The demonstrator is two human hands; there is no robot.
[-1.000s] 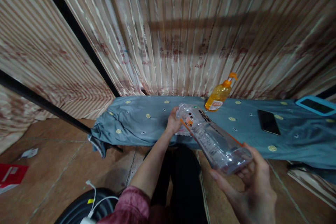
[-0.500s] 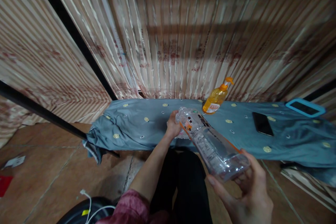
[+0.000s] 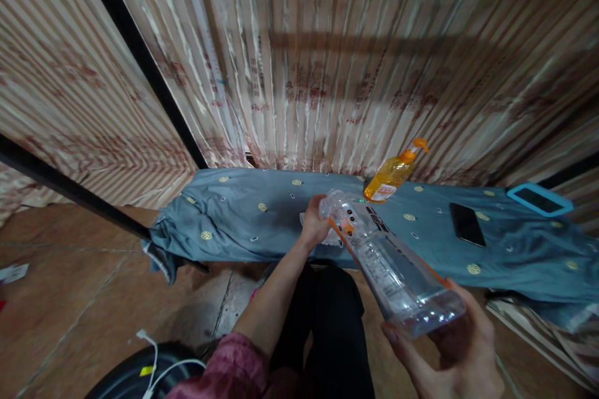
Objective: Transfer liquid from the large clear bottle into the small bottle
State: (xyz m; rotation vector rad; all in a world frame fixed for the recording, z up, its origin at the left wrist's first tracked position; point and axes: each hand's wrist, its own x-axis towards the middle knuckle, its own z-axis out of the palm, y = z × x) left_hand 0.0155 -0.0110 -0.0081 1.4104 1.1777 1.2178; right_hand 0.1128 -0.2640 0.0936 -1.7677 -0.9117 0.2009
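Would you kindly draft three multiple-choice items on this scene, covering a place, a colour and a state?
1. Where does the black phone lie?
A on the floor
B on the blue-grey cloth
C in the right hand

2. What colour is the pump bottle?
A orange
B green
C white

3. How is the clear bottle held?
A upright
B tilted, mouth away from the person
C lying on the cloth

Answers: 1 B, it rests on the cloth right of the pump bottle. 2 A, body and pump are orange. 3 B, the right hand grips its base and the left hand is at its mouth.

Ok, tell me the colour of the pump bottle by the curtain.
Orange pump bottle, best seen in the head view.
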